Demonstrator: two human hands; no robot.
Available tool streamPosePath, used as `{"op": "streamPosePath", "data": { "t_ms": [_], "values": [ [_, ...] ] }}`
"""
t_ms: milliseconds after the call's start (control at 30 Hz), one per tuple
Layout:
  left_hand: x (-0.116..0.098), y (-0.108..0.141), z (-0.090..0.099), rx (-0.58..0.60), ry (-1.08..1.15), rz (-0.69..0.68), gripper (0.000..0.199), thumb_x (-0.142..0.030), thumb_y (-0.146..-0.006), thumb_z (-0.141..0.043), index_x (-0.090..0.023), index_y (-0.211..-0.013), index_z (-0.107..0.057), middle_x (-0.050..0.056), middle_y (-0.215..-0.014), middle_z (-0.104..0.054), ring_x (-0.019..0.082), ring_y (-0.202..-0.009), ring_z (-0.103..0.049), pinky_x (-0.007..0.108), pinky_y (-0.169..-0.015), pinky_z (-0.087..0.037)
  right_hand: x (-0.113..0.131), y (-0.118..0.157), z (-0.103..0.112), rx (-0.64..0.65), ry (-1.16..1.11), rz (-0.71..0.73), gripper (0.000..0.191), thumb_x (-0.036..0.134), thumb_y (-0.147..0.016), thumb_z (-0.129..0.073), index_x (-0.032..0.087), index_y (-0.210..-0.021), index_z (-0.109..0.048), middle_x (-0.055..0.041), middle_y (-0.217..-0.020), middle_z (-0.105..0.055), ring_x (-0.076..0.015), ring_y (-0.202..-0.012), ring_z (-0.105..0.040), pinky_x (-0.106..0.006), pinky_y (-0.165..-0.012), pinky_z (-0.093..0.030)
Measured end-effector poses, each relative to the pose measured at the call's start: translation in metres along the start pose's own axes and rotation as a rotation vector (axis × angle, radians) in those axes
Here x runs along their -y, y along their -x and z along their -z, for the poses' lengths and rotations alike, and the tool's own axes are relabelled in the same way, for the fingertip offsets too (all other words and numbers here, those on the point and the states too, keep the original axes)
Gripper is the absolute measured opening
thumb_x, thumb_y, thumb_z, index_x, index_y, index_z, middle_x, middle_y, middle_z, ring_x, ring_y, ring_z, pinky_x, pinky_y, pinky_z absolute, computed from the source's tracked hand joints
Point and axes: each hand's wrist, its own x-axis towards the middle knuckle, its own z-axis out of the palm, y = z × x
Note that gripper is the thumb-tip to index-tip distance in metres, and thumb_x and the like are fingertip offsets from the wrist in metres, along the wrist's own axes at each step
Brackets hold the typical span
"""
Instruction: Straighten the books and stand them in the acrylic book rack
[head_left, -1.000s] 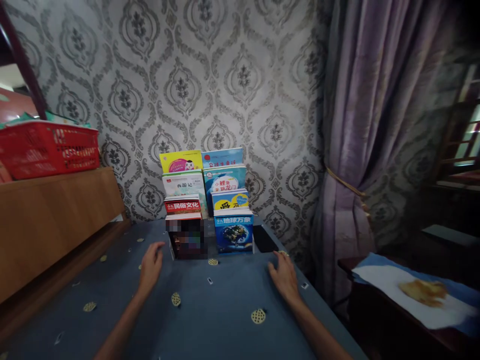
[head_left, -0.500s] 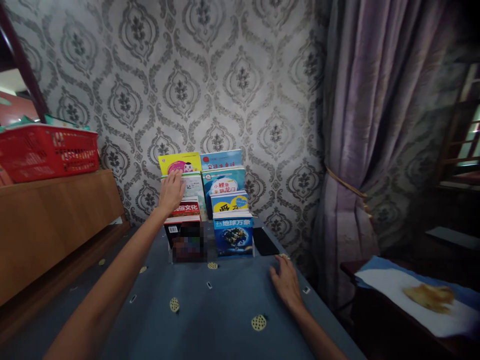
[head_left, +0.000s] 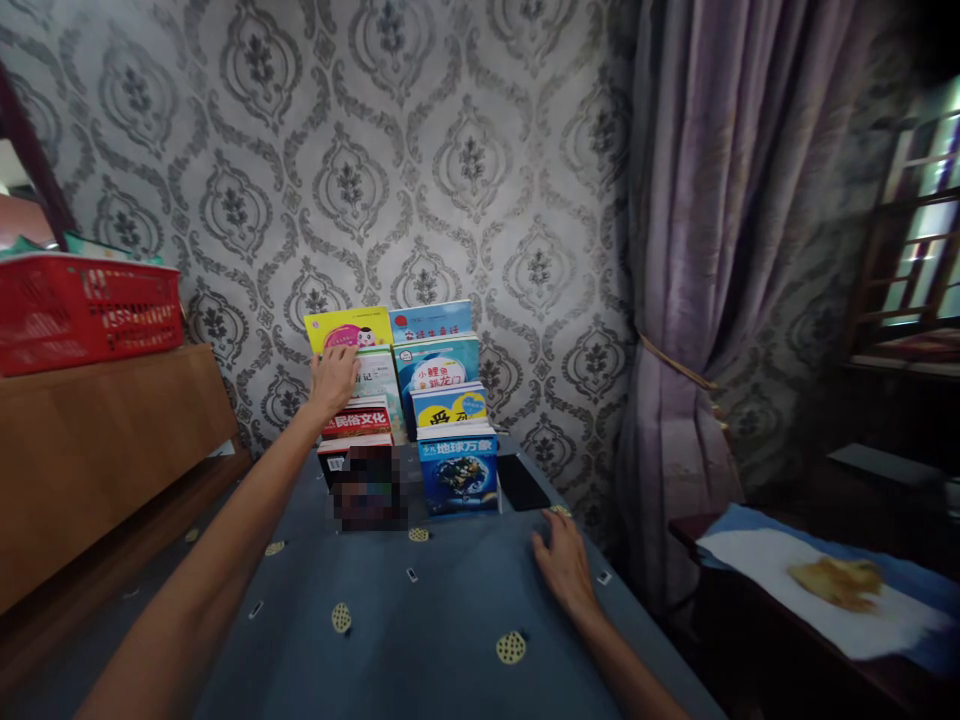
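Note:
My left hand (head_left: 334,383) is at the upper left of a pale green book (head_left: 381,385), its fingers bent over the top edge. Behind that book stands a yellow book (head_left: 349,325); in front are a red-covered book (head_left: 358,420) and a dark book with a blurred cover (head_left: 367,490). A second row beside them holds a light blue book (head_left: 431,318), a teal book (head_left: 439,368), a yellow-and-blue book (head_left: 450,406) and a blue book with a globe (head_left: 459,475). My right hand (head_left: 564,565) rests on the tablecloth (head_left: 420,640), fingers loosely apart, near a black flat object (head_left: 523,483).
A red basket (head_left: 90,310) sits on a wooden cabinet (head_left: 112,430) at the left. Patterned wallpaper rises behind the books. At the right hangs a purple curtain (head_left: 682,300), and a side table bears a white-and-blue cloth (head_left: 750,575) with a brownish item (head_left: 836,580).
The view has turned slightly right, so everything sits further left. My left hand has shifted a little left along the pale green book, baring more of its title. My right hand stays put.

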Motion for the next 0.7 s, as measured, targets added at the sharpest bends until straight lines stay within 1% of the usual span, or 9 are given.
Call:
{"op": "streamPosePath", "data": {
  "t_ms": [133, 233, 333, 433, 500, 567, 600, 700],
  "values": [
    [-0.001, 0.000, 0.000, -0.019, 0.034, -0.003, 0.039, -0.027, -0.099, -0.041, -0.017, -0.134, -0.056, 0.016, -0.131, -0.063, 0.033, -0.124, -0.054, 0.050, -0.105, -0.038, 0.002, 0.000, 0.003, 0.021, 0.012, -0.011, 0.046, 0.026, -0.082, -0.048, 0.008, -0.123, -0.062, -0.0219, -0.131, -0.059, -0.0338, -0.126, -0.056, -0.048, -0.107, -0.045],
    [-0.008, -0.001, 0.002, -0.059, 0.085, -0.037, 0.041, -0.026, -0.099, -0.042, -0.019, -0.138, -0.053, 0.014, -0.137, -0.061, 0.030, -0.129, -0.051, 0.049, -0.109, -0.036, 0.005, -0.001, 0.005, 0.045, 0.016, -0.013, 0.048, 0.026, -0.082, -0.047, 0.007, -0.124, -0.061, -0.0230, -0.133, -0.058, -0.0343, -0.127, -0.056, -0.048, -0.109, -0.044],
    [-0.023, -0.004, 0.006, -0.072, 0.130, -0.115, 0.041, -0.024, -0.100, -0.040, -0.019, -0.139, -0.052, 0.014, -0.143, -0.058, 0.028, -0.135, -0.047, 0.049, -0.113, -0.033, 0.004, 0.001, 0.006, 0.036, -0.011, -0.015, 0.048, 0.027, -0.082, -0.047, 0.009, -0.124, -0.062, -0.0227, -0.134, -0.058, -0.0348, -0.128, -0.055, -0.050, -0.108, -0.045],
    [-0.042, -0.008, 0.009, -0.045, 0.141, -0.198, 0.041, -0.023, -0.100, -0.038, -0.019, -0.138, -0.053, 0.013, -0.144, -0.057, 0.027, -0.138, -0.046, 0.053, -0.116, -0.028, 0.005, 0.003, 0.005, 0.000, -0.084, -0.021, 0.047, 0.030, -0.082, -0.047, 0.011, -0.121, -0.063, -0.0222, -0.131, -0.060, -0.0355, -0.127, -0.056, -0.052, -0.108, -0.044],
    [-0.053, -0.009, 0.009, -0.022, 0.141, -0.235, 0.041, -0.023, -0.101, -0.038, -0.020, -0.139, -0.053, 0.012, -0.145, -0.057, 0.028, -0.139, -0.045, 0.055, -0.117, -0.027, 0.010, -0.002, 0.008, -0.036, -0.156, -0.008, 0.047, 0.034, -0.082, -0.047, 0.012, -0.119, -0.064, -0.0218, -0.130, -0.062, -0.0355, -0.127, -0.056, -0.054, -0.109, -0.043],
    [-0.060, -0.010, 0.007, -0.009, 0.135, -0.245, 0.042, -0.023, -0.100, -0.039, -0.019, -0.140, -0.053, 0.013, -0.146, -0.056, 0.029, -0.140, -0.044, 0.055, -0.118, -0.026, 0.025, -0.016, 0.016, -0.069, -0.239, 0.041, 0.046, 0.038, -0.083, -0.047, 0.014, -0.118, -0.065, -0.0201, -0.129, -0.064, -0.0342, -0.126, -0.057, -0.054, -0.110, -0.042],
    [-0.062, -0.010, 0.005, -0.008, 0.131, -0.242, 0.043, -0.023, -0.100, -0.039, -0.018, -0.140, -0.052, 0.014, -0.147, -0.056, 0.029, -0.140, -0.044, 0.055, -0.118, -0.026, 0.037, -0.028, 0.022, -0.088, -0.282, 0.080, 0.046, 0.041, -0.085, -0.046, 0.016, -0.118, -0.065, -0.0186, -0.130, -0.064, -0.0331, -0.126, -0.057, -0.054, -0.110, -0.042],
    [-0.064, -0.011, -0.002, -0.020, 0.125, -0.233, 0.043, -0.023, -0.100, -0.039, -0.016, -0.140, -0.053, 0.015, -0.146, -0.056, 0.030, -0.139, -0.046, 0.054, -0.117, -0.028, 0.086, -0.081, 0.045, -0.098, -0.386, 0.237, 0.049, 0.044, -0.089, -0.045, 0.016, -0.123, -0.064, -0.0177, -0.136, -0.062, -0.0308, -0.130, -0.055, -0.051, -0.113, -0.040]
  ]
}}
